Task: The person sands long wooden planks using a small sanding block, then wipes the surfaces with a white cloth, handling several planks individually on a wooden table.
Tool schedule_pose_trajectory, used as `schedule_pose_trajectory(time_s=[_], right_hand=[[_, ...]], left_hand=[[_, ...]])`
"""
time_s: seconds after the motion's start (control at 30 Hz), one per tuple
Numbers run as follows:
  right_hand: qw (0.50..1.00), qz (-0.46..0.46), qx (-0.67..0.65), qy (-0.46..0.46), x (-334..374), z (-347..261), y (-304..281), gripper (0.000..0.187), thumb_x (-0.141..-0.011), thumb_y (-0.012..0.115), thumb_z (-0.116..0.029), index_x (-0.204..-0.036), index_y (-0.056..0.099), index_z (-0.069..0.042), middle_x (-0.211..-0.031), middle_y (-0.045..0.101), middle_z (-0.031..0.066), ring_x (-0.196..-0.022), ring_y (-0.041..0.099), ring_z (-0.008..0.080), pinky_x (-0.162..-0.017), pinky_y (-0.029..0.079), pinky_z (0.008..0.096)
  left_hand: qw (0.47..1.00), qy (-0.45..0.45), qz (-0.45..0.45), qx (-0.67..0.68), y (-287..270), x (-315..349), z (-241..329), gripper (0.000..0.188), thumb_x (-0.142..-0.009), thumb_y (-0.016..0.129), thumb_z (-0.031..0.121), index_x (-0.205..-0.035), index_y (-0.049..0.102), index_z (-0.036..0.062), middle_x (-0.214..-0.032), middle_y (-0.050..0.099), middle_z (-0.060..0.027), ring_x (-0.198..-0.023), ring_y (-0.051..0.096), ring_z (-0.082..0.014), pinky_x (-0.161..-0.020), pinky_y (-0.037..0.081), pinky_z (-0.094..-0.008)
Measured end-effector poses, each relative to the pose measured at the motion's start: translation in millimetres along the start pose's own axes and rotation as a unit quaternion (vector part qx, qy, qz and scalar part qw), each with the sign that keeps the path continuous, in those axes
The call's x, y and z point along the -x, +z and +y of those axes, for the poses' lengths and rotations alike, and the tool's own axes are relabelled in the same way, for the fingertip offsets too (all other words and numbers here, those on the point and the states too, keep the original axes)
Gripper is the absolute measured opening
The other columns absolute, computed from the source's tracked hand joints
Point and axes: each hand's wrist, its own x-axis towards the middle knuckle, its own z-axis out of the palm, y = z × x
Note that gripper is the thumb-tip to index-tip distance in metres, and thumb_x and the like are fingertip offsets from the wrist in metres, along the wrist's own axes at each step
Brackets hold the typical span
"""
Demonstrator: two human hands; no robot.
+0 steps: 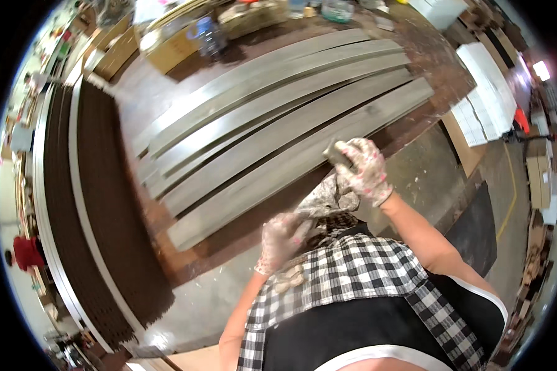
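Note:
My right hand (366, 172), in a white glove with pink spots, is closed round a small grey-brown block (338, 154) just off the near edge of the closest board (303, 164). My left hand (280, 241), gloved the same way, is smeared by motion in front of my checked apron. Its fingers close on a crumpled, stained whitish rag (325, 196) that stretches toward my right wrist. Several long grey boards (284, 130) lie side by side, slightly fanned, across the brown table (430, 108).
Dark stacked strips with pale edges (108, 204) stand along the left. A cardboard box (172, 55) and a blue-topped clear bottle (211, 38) are at the far side. White stacked sheets or cartons (486, 93) sit at the right. A person in red (28, 252) is far left.

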Motion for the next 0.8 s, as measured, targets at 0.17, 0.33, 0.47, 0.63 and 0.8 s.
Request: schedule_pose_trajectory(time_s=[0.17,0.33,0.47,0.63,0.8], right_hand=[[0.986,0.039,0.046,0.154,8.5,103.0,-42.7,0.049,-0.077,0.077,-0.02,-0.123,0.065,-0.014,-0.11,0.06,0.0152,-0.104,0.058,0.0344,-0.093,0.049,0.0438],[0.969,0.069,0.087,0.219,4.9,219.0,-100.4,0.044,-0.08,0.075,-0.023,-0.122,0.066,-0.012,-0.114,0.061,0.0149,-0.107,0.059,0.0328,-0.095,0.048,0.0414],[0.919,0.144,0.188,0.315,-11.5,270.4,-133.2,0.04,-0.084,0.074,-0.029,-0.118,0.067,-0.009,-0.111,0.064,0.0149,-0.104,0.062,0.0313,-0.094,0.049,0.0406],[0.991,0.095,-0.021,0.086,-49.6,132.6,-112.9,0.034,-0.079,0.074,-0.018,-0.111,0.07,-0.011,-0.109,0.067,0.0073,-0.103,0.063,0.0252,-0.094,0.052,0.0382],[0.979,-0.025,-0.134,-0.154,-21.4,-21.9,-14.2,0.04,-0.077,0.075,-0.028,-0.115,0.066,-0.018,-0.1,0.063,0.0039,-0.08,0.058,0.0185,-0.067,0.047,0.0348]], left_hand=[[0.976,-0.032,-0.191,-0.104,-9.7,-54.2,59.5,0.043,-0.079,0.073,0.018,-0.12,0.065,0.0115,-0.117,0.066,-0.0135,-0.107,0.064,-0.0351,-0.088,0.055,-0.0412],[0.976,-0.063,-0.023,-0.207,-37.4,-55.8,68.1,0.022,-0.086,0.072,0.014,-0.107,0.072,0.0077,-0.105,0.071,-0.0121,-0.093,0.07,-0.0306,-0.081,0.056,-0.038],[0.949,-0.018,0.039,-0.313,-54.1,-55.4,47.3,0.066,-0.074,0.08,0.02,-0.133,0.056,0.0049,-0.127,0.059,-0.017,-0.121,0.053,-0.0369,-0.105,0.041,-0.0489],[0.939,-0.068,-0.004,-0.336,-61.2,-47.2,20.5,0.087,-0.061,0.081,0.016,-0.141,0.049,0.0063,-0.129,0.058,-0.0163,-0.12,0.054,-0.0363,-0.106,0.039,-0.0481],[0.942,-0.045,-0.035,-0.329,-51.1,-52.9,15.4,0.094,-0.058,0.084,0.011,-0.144,0.046,0.0096,-0.129,0.058,-0.0128,-0.116,0.054,-0.0343,-0.102,0.04,-0.0472]])
